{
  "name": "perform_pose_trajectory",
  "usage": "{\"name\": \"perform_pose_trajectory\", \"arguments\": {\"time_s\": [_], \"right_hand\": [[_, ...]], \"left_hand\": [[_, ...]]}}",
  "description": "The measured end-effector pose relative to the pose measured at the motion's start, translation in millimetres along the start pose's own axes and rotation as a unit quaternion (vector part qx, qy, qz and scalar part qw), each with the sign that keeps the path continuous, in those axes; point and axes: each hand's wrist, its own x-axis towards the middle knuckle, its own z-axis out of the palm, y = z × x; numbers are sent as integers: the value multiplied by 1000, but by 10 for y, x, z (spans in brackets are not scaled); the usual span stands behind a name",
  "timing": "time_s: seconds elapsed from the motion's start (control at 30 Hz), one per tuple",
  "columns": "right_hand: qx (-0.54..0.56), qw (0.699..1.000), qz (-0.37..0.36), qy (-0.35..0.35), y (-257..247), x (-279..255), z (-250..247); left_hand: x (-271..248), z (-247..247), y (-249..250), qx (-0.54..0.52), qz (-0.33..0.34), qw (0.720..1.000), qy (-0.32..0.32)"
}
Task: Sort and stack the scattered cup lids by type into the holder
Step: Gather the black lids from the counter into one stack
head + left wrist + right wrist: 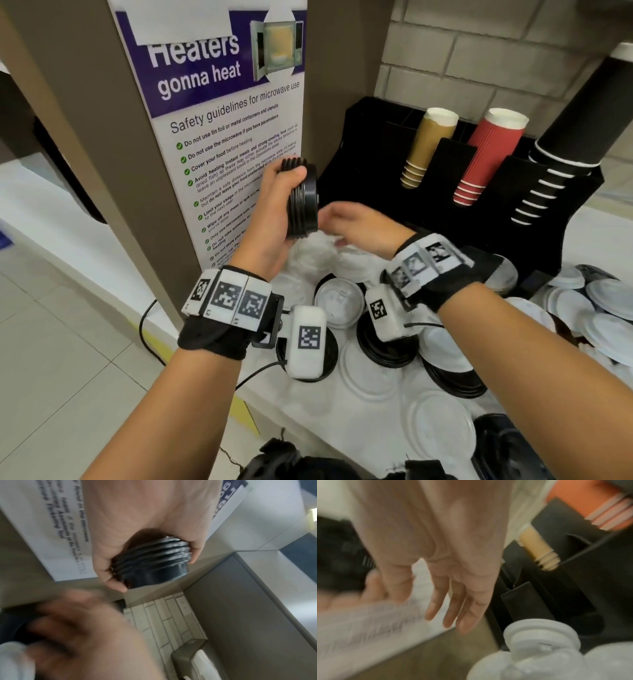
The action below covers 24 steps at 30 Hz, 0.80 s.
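My left hand [274,209] grips a stack of several black cup lids [301,198] held on edge in the air, in front of the poster. The left wrist view shows the same black lid stack [152,563] clamped between thumb and fingers. My right hand [356,226] hovers just right of the stack, fingers straight and empty, blurred in the right wrist view [453,601]. The black holder [376,164] stands behind the hands. Loose white lids [568,308], clear lids [339,301] and black lids [387,346] lie scattered on the counter below.
The holder carries tan cups [428,147], red cups [486,157] and black cups [561,161]. A microwave safety poster [219,137] covers the brown panel at left. The white counter's edge [260,411] drops to the tiled floor, with a black cable [144,329] hanging.
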Motion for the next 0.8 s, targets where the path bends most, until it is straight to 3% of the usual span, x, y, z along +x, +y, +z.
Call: {"name": "perform_pose_trajectory", "arguments": {"time_s": [0.07, 0.13, 0.27, 0.33, 0.37, 0.47, 0.53, 0.67, 0.73, 0.8], "right_hand": [[-200, 972, -2, -119, 55, 76, 215], [-287, 939, 25, -187, 61, 145, 421], [-426, 878, 39, -216, 84, 366, 758], [-516, 831, 39, -202, 105, 419, 908], [-534, 823, 37, -192, 117, 423, 957], [-496, 848, 37, -184, 111, 431, 877], [-474, 867, 65, -141, 53, 416, 680], [-546, 834, 81, -21, -90, 328, 437], [-500, 864, 26, -54, -129, 280, 441], [-456, 876, -2, -157, -165, 246, 571]], "left_hand": [[7, 10, 87, -17, 11, 1000, -14], [1, 29, 149, -3, 24, 999, -33], [-28, 40, 194, 6, 31, 999, -40], [-47, 36, 196, 14, 30, 999, -43], [-57, 33, 199, 22, 29, 998, -45], [-76, 8, 202, 38, 31, 998, -50], [-80, -6, 211, 35, 29, 998, -48], [-58, 3, 226, 37, 24, 998, -36], [-53, 31, 235, 40, 26, 998, -31], [-51, 58, 240, 46, 24, 998, -28]]}}
